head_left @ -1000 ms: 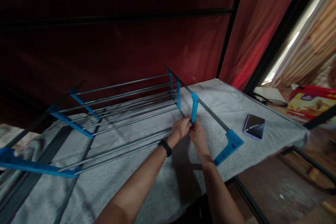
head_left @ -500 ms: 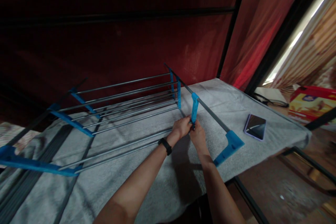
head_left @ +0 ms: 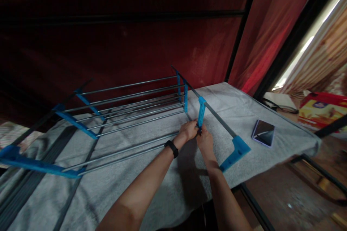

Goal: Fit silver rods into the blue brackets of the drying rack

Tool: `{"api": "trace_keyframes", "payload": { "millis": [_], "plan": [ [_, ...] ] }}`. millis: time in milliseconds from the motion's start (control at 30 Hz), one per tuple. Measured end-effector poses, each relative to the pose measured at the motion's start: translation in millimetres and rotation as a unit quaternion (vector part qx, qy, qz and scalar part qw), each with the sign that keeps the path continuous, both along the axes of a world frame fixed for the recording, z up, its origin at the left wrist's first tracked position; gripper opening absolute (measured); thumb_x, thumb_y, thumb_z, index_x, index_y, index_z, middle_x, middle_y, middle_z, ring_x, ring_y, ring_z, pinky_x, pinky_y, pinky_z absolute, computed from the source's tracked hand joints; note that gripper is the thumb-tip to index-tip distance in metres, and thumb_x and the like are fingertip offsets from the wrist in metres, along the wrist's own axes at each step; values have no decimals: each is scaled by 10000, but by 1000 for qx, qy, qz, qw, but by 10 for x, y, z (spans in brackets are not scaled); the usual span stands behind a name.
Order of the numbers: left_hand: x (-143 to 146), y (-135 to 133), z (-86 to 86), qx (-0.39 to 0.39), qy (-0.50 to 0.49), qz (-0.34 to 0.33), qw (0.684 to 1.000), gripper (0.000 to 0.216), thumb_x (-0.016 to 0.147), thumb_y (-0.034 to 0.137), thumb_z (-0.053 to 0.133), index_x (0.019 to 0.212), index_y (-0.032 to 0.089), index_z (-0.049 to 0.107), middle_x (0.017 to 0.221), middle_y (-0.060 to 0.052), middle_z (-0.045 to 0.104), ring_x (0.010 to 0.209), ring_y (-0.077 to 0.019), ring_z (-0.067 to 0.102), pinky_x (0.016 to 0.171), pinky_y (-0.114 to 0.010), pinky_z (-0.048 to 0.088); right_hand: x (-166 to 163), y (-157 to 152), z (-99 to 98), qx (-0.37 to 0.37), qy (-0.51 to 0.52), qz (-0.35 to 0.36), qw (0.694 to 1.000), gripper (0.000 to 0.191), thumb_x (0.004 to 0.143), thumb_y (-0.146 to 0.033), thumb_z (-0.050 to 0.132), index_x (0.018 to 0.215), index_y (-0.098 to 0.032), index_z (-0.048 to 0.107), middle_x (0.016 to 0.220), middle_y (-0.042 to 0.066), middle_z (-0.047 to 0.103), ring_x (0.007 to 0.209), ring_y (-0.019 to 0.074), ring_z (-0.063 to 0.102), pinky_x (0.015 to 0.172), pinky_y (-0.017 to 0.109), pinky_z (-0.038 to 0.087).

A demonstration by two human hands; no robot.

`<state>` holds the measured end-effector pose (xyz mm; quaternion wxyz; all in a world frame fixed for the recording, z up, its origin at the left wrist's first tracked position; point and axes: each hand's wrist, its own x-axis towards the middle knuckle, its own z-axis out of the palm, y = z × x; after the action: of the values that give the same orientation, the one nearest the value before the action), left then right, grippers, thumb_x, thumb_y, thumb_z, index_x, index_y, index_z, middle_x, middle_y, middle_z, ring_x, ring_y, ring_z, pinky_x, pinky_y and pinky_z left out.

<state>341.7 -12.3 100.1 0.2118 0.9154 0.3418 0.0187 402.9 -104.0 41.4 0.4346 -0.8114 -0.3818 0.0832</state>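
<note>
A drying rack (head_left: 130, 110) of grey metal rods and blue plastic brackets lies on a grey towel (head_left: 151, 187) spread over a bunk surface. My left hand (head_left: 187, 132), with a black band on its wrist, and my right hand (head_left: 205, 140) meet at the lower end of an upright blue bracket (head_left: 201, 112) on the rack's right rail. Both hands are closed in a pinch around the bracket's foot, where a rod end meets it. The fingertips hide the joint itself.
A phone (head_left: 262, 133) lies face up on the towel to the right. A blue end bracket (head_left: 235, 153) juts toward the bed's front edge. Dark red fabric hangs behind and a black bed frame post (head_left: 238, 39) stands at right. A red and yellow box (head_left: 320, 110) sits far right.
The hands stay pinched at the bracket's foot. The view has shifted slightly; nothing on the rack has visibly moved.
</note>
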Motion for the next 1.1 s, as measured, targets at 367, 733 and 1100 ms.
{"api": "trace_keyframes", "payload": {
  "millis": [367,733,1100],
  "plan": [
    [-168,-155,68,80,-2,-44,996,306,990,197,450,1259,179,595,1217,-111,713,1143,-230,655,1020,-368,454,27,24,29,-8,13,10,1000,396,901,-206,469,1274,-171,597,1045,110,718,926,225,669,813,307,456],
    [-1688,-126,-129,253,11,63,965,302,1024,288,466,1251,169,624,1085,-133,724,1013,-254,672,902,-385,451,-34,40,33,-25,-11,-17,999,447,948,-283,424,1362,-136,507,1072,137,704,893,240,658,771,326,418],
    [-1973,8,-267,287,-2,69,955,242,1025,316,469,1011,178,667,948,-105,710,927,-256,654,847,-381,447,170,76,-102,19,4,-16,1000,391,896,-369,460,1168,-157,644,956,129,711,880,250,642,781,337,437]
  ]
}}
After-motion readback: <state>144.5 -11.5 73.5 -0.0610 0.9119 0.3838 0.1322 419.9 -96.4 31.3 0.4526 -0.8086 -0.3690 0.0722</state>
